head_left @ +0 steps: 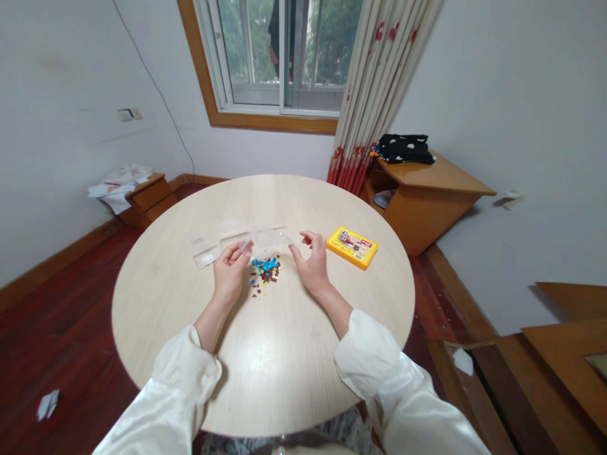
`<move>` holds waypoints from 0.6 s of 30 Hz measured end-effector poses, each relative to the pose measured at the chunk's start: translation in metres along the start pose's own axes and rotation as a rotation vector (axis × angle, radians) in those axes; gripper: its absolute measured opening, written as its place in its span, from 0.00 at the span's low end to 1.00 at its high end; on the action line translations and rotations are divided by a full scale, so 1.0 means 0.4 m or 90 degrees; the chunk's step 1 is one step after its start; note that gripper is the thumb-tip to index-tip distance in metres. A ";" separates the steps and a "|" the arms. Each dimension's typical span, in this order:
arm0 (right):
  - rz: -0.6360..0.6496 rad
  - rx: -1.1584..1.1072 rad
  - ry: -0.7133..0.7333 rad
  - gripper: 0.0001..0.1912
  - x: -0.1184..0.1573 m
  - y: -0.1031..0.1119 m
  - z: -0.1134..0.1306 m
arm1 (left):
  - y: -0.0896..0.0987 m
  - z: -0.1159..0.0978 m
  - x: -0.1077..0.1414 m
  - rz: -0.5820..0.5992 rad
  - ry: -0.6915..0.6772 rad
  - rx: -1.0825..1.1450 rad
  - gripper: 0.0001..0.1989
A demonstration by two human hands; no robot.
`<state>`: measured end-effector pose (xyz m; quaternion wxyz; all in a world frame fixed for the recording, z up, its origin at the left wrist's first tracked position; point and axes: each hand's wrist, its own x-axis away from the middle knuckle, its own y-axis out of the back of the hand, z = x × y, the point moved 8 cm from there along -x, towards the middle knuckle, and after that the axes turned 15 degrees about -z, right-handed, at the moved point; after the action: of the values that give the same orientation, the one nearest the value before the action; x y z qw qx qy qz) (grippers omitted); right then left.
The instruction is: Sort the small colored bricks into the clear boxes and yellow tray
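Note:
Over the left of the table's middle, my left hand (229, 268) pinches a small clear plastic piece (246, 246) between thumb and fingers; whether it is a bag or a lid I cannot tell. My right hand (313, 265) is raised with thumb and fingers apart and nothing in it. Between the hands lies a loose heap of tiny building bricks (266, 268), blue, brown and yellow. Behind them rest several flat transparent plastic pieces, one of them a clear rectangle (270, 236) beyond the bricks. To the right of my right hand is a yellow box (352, 247) with a printed top.
Everything rests on a round pale wooden table (275, 373). A wooden cabinet (441, 177) with folded black cloth (405, 148) stands behind right, beside a curtain (374, 82). Papers (121, 184) lie on a low wooden unit at the left.

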<state>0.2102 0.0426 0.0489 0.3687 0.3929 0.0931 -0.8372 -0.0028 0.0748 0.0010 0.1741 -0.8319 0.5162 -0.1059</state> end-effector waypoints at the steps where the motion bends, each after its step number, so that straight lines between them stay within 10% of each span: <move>1: -0.013 0.011 0.020 0.13 -0.001 0.007 0.009 | 0.003 0.008 -0.002 -0.012 0.025 0.016 0.20; 10: 0.287 0.095 0.217 0.15 0.096 -0.101 0.064 | -0.001 0.055 0.010 -0.014 0.178 0.082 0.11; 18: 0.250 0.159 0.231 0.12 0.075 -0.103 0.029 | -0.010 0.080 0.021 0.020 0.226 0.065 0.12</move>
<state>0.1621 0.0504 0.0294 0.4495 0.5889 -0.0244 -0.6712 0.0156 0.0748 -0.0266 0.1235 -0.7820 0.5458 -0.2745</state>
